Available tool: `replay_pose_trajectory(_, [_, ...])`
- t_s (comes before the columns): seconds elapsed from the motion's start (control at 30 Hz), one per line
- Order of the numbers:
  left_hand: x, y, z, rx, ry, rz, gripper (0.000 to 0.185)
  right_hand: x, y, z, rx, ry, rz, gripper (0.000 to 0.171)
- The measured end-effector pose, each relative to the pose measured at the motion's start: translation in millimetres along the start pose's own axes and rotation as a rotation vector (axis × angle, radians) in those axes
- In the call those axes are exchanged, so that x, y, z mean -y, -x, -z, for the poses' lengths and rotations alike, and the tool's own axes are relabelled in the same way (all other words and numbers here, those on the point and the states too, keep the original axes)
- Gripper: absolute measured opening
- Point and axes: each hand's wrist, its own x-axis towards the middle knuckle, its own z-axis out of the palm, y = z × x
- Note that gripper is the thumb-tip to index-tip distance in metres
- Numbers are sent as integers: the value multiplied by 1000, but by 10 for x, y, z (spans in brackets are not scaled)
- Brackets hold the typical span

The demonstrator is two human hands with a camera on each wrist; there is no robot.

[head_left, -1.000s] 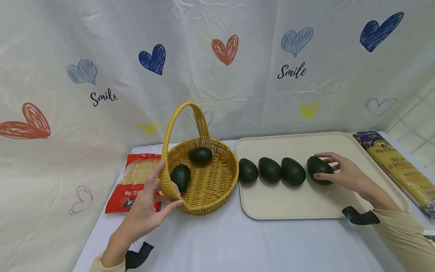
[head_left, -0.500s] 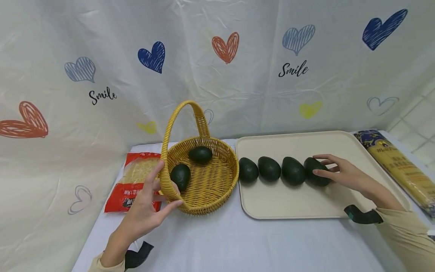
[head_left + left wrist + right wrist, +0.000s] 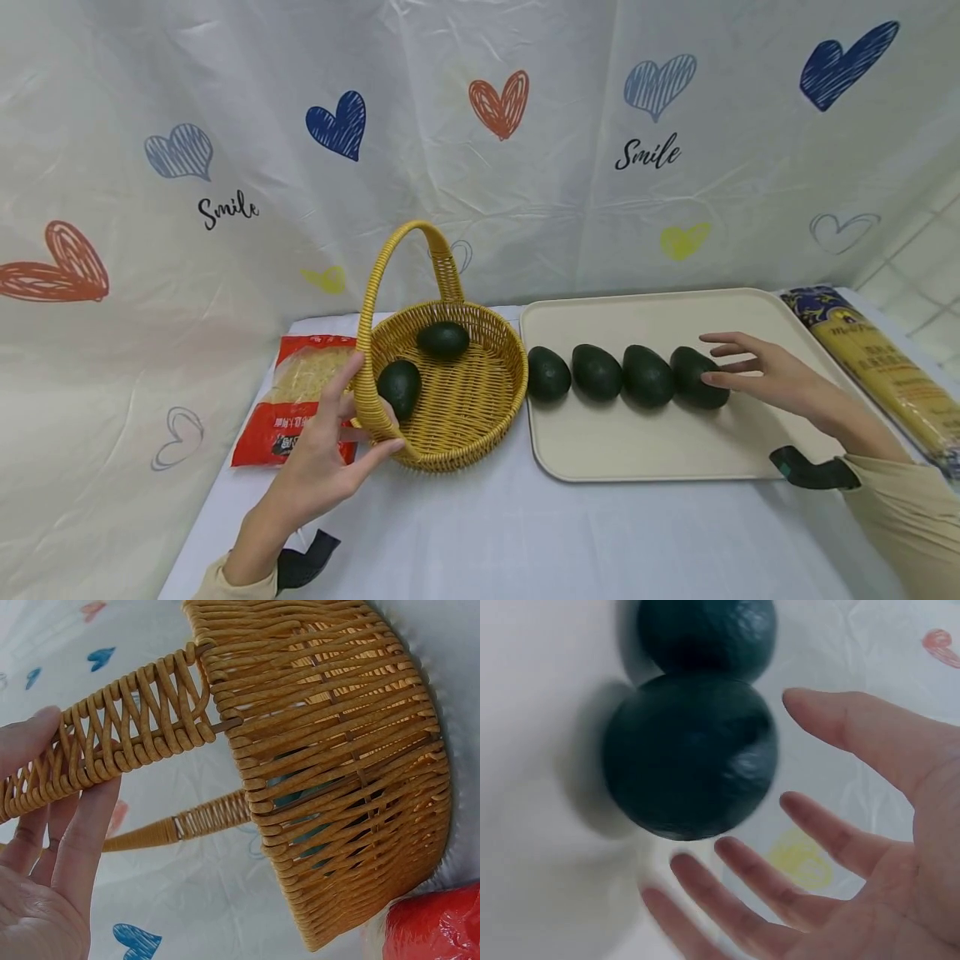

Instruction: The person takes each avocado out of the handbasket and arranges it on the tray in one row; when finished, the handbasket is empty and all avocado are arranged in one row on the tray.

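Observation:
My left hand [image 3: 318, 467] grips the lower end of the handle of a yellow woven basket [image 3: 480, 425]; in the left wrist view, thumb and fingers lie on either side of that handle [image 3: 120, 724]. Two dark green avocados sit inside the basket, one at the back [image 3: 443, 341] and one at the left [image 3: 400, 388]. To the right, a row of several avocados lies on a cream tray [image 3: 622, 458]. My right hand [image 3: 772, 375] is beside the rightmost avocado [image 3: 690, 757], its fingers spread and apart from it in the right wrist view.
A red pasta bag [image 3: 251, 437] lies left of the basket, partly behind my left hand. A yellow and blue packet of pasta [image 3: 873, 358] lies along the tray's right side. A white cloth with printed hearts [image 3: 555, 208] hangs behind the table.
The rightmost avocado has shifted left, up against its neighbour, with my right hand holding it. My right hand has since let go and drawn back to the right. My left hand stays put.

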Motion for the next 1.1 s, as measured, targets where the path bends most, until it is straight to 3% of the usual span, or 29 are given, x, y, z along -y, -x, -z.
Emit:
replay_pose_trajectory(0.2, [23, 30, -1, 10, 2, 18, 122, 170, -10, 64, -50, -7, 94, 63])
replay_pose_trajectory(0.4, [30, 35, 13, 14, -22, 34, 121, 682, -184, 48, -117, 9, 213, 53])
replay_pose_trajectory(0.6, [26, 15, 32, 6, -27, 39, 122, 1403, -518, -123, -16, 1, 370, 48])
replay_pose_trajectory(0.77, [24, -15, 16, 16, -9, 33, 120, 1884, -803, -481, 87, 67, 494, 41])
replay_pose_trajectory(0.93, [23, -17, 7, 16, 5, 33, 118, 2259, -1030, -882, 215, 151, 603, 36])
replay_pose_trajectory(1.1, [33, -21, 15, 23, 31, 12, 119, 2485, -1229, -1128, 305, 200, 623, 36])
